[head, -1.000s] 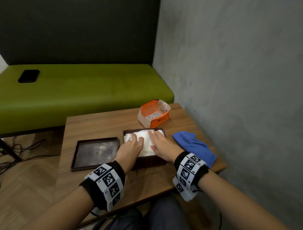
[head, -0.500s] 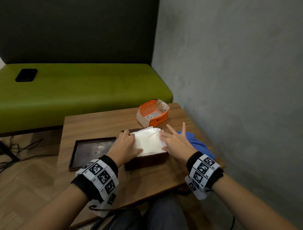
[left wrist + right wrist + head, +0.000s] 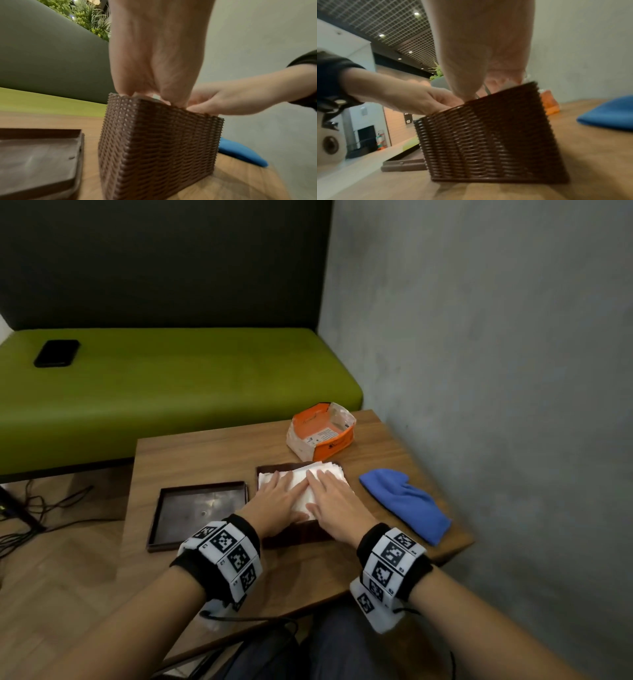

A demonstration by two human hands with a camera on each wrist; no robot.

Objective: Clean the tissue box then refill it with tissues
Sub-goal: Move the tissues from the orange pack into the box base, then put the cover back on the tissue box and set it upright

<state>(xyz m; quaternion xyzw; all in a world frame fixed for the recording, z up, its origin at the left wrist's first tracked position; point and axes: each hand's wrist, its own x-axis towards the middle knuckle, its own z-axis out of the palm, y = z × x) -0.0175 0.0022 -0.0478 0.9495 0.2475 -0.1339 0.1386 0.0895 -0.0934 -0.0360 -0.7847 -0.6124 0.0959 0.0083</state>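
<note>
Head view shows both hands flat on the white tissues (image 3: 301, 479) sitting in the brown woven tissue box (image 3: 294, 537) near the table's (image 3: 205, 453) middle. The left hand (image 3: 274, 501) and right hand (image 3: 337, 501) lie side by side with fingers straight, pressing down and gripping nothing. The stack lies directly under both palms, so the push probably goes straight down. The lid (image 3: 198, 511) lies just left of the box, nearer the left hand.

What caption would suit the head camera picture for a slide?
Both hands, left hand and right hand, press white tissues flat into the brown woven tissue box.
</note>
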